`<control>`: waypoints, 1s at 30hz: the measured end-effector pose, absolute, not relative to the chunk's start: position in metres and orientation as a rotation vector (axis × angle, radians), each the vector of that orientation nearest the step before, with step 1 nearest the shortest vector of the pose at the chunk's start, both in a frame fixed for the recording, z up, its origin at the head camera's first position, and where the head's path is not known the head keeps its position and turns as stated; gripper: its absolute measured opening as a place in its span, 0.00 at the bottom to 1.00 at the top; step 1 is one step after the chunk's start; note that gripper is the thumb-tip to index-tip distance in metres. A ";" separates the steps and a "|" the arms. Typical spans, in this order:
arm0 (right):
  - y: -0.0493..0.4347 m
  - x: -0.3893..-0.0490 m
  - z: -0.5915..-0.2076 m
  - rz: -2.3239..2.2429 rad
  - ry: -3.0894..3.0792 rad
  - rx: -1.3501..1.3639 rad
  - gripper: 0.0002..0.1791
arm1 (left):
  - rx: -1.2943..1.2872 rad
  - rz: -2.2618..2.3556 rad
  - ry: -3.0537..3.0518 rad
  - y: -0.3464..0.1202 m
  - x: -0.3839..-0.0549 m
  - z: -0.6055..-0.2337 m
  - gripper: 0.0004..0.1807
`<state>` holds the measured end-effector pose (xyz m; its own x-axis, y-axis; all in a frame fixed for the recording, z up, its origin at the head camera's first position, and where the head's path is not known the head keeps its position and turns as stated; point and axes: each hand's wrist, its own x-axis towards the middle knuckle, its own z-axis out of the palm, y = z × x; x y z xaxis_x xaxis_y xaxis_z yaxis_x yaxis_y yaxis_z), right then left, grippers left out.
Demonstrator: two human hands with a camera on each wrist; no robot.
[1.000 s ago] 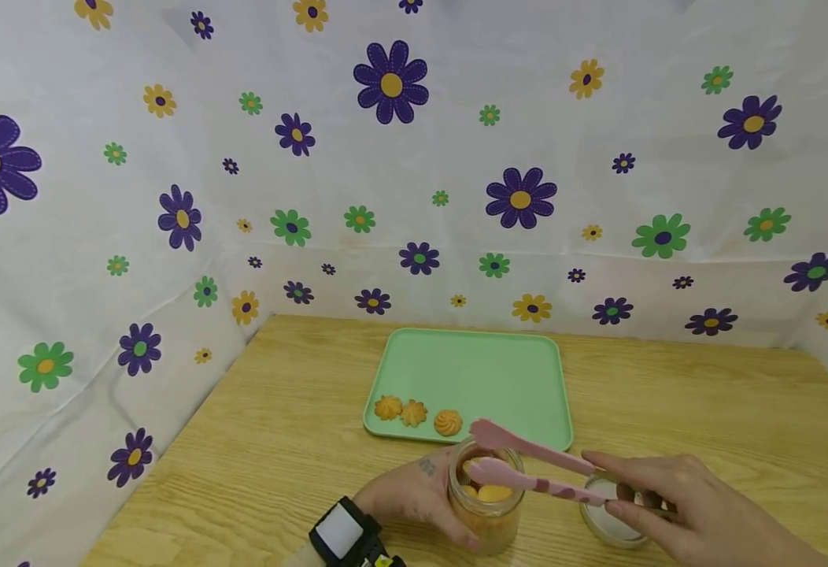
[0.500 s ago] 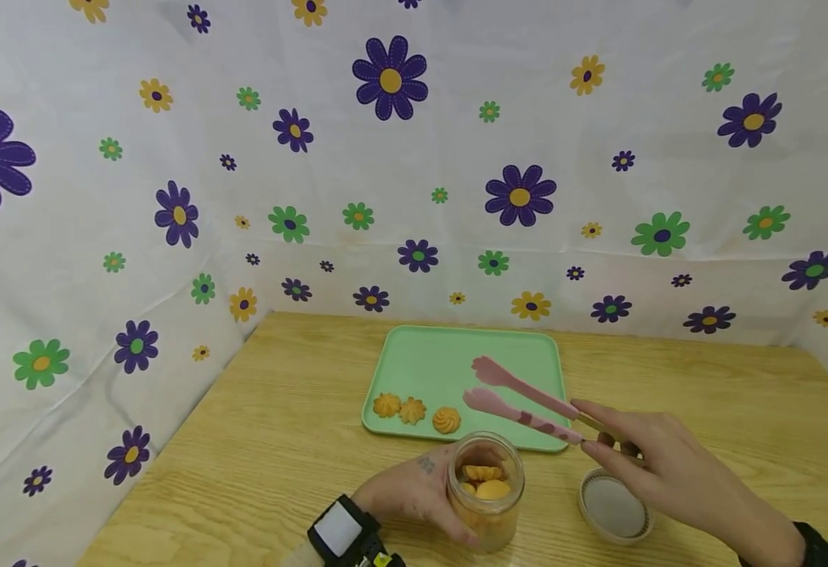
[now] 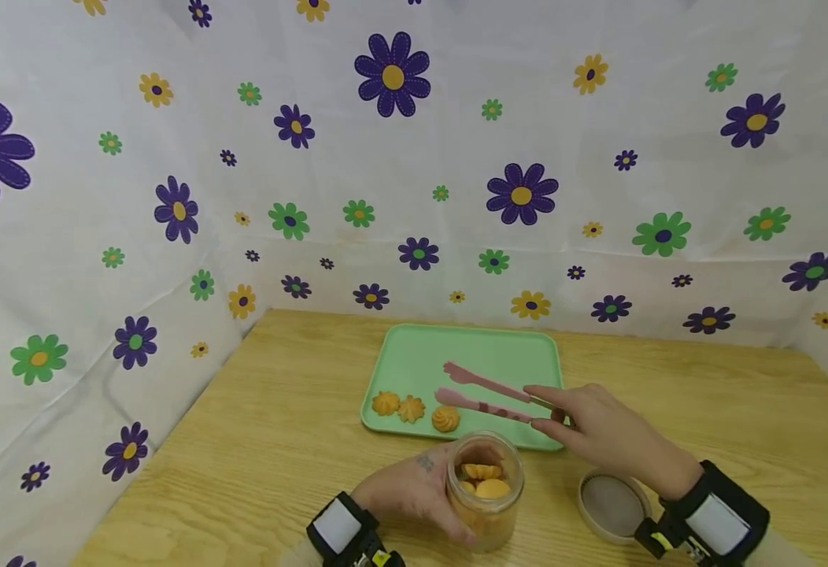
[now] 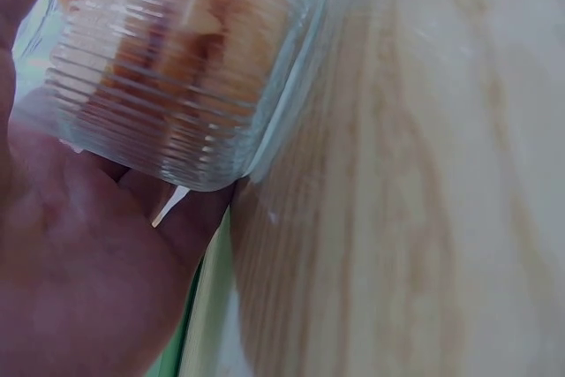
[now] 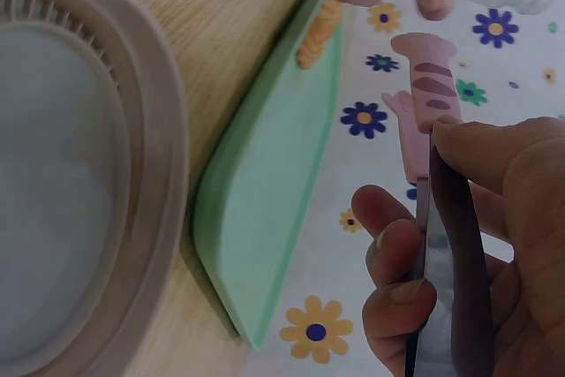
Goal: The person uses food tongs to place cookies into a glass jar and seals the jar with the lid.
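Observation:
In the head view my left hand [image 3: 417, 492] wraps round a ribbed glass jar [image 3: 486, 524] with several cookies [image 3: 485, 480] inside. The jar stands without its lid in front of the tray. My right hand [image 3: 601, 433] holds pink-tipped tongs [image 3: 488, 409] over the front part of the green tray [image 3: 513, 354]. Their arms are spread, with nothing between the tips. Three swirled cookies lie along the tray's front left: a left cookie [image 3: 386, 403], a middle cookie [image 3: 411, 409] and a right cookie [image 3: 445, 418], which sits just below the lower tong tip.
A round jar lid [image 3: 614, 504] lies on the wooden table [image 3: 244, 441] to the right of the jar, under my right forearm. Behind the table and along its left side hangs a white flowered cloth [image 3: 343, 157].
The tongs have risen from over the jar's mouth and moved back and left above the tray, with no cookie in them. My left hand has kept the jar in place.

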<state>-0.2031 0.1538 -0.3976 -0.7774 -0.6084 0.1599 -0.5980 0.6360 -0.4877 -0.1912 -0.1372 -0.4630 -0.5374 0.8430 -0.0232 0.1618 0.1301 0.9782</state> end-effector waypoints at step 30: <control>0.150 -0.203 -0.423 -0.643 2.951 -1.057 0.18 | 0.949 1.460 1.761 -0.137 -0.193 -0.463 0.47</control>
<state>-0.2026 0.1498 -0.4231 -0.7804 -0.5970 0.1861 -0.6203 0.7014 -0.3512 -0.1925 -0.1368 -0.4632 -0.5245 0.8507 -0.0350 0.1231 0.1164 0.9855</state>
